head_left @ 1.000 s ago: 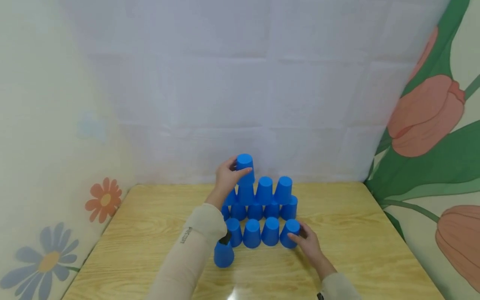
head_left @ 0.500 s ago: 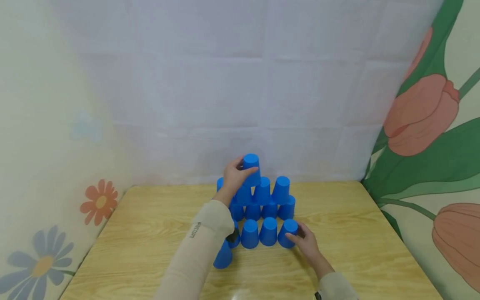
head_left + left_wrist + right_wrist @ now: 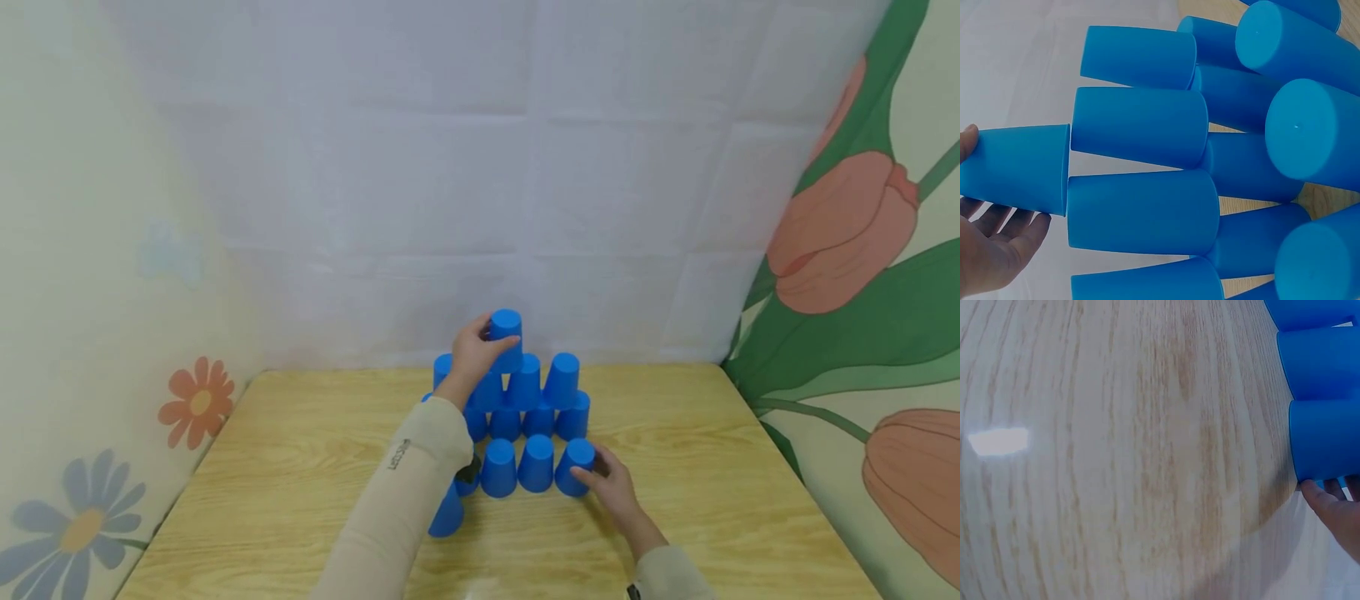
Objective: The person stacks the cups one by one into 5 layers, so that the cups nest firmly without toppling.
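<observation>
My left hand (image 3: 474,357) holds an upside-down blue plastic cup (image 3: 506,323) between thumb and fingers. That cup sits over the gap between two upturned cups of the second tier (image 3: 524,383); in the left wrist view the held cup's rim (image 3: 1065,169) is against or very close to their bases. Below, a bottom row of upturned cups (image 3: 506,423) bears the second tier. At the right end of a separate front row, my right hand (image 3: 617,490) grips another upside-down blue cup (image 3: 576,468), which stands on the table. My left forearm hides some cups at the left.
Two more front-row cups (image 3: 536,463) stand left of the gripped one. Another blue cup (image 3: 447,512) stands nearer me, partly behind the left sleeve (image 3: 408,475). The wood-grain table (image 3: 712,500) ends at a white cloth backdrop (image 3: 375,183); painted walls flank both sides.
My left hand has carried its cup a little to the right along the top of the second tier, settling slightly lower lately. The right hand stays on its cup.
</observation>
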A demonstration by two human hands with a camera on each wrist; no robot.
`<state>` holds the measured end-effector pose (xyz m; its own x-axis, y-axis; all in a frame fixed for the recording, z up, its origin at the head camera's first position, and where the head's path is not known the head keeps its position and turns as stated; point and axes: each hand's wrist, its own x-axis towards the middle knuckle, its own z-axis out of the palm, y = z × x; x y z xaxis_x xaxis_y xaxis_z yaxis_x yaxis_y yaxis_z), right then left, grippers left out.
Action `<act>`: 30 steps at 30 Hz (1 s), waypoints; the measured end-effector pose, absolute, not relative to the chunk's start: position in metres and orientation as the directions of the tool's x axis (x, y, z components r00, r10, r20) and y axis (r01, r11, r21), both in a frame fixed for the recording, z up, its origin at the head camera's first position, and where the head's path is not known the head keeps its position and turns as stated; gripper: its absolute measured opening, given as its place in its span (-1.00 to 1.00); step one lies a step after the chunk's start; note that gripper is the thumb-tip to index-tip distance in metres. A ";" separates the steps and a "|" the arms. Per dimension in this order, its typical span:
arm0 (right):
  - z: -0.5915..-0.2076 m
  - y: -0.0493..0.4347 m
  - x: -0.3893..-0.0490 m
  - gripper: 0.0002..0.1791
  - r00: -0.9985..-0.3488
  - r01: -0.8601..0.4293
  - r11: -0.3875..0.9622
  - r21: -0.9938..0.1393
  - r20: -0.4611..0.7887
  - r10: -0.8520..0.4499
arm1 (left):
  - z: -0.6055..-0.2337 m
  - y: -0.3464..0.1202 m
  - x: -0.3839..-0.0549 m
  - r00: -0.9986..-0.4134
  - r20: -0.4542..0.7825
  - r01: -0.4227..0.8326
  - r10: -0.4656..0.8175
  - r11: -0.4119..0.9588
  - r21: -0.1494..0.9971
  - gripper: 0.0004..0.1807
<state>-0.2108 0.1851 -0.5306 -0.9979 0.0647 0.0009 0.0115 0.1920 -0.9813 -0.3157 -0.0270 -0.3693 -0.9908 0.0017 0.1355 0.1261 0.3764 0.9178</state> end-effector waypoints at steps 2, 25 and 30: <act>-0.532 0.184 -0.211 -0.38 -0.998 0.002 0.203 -0.979 0.012 0.067 | -0.369 -0.027 -0.315 -0.991 0.132 0.123 0.003 0.383 0.915 -0.31; -0.530 0.186 -0.210 -0.39 -0.997 -0.002 0.229 -0.973 0.018 0.069 | -0.367 -0.035 -0.311 -0.997 0.078 0.072 0.000 0.376 0.924 -0.26; -0.529 0.185 -0.209 -0.38 -0.997 0.008 0.245 -0.970 0.012 0.077 | -0.366 -0.041 -0.301 -0.997 0.067 0.053 -0.028 0.358 0.932 -0.24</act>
<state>-0.2089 0.1852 -0.5294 -0.9970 0.0765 0.0116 0.0075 0.2447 -0.9696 -0.3012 -0.0410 -0.3663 -0.9974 -0.0276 0.0672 0.0529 0.3581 0.9322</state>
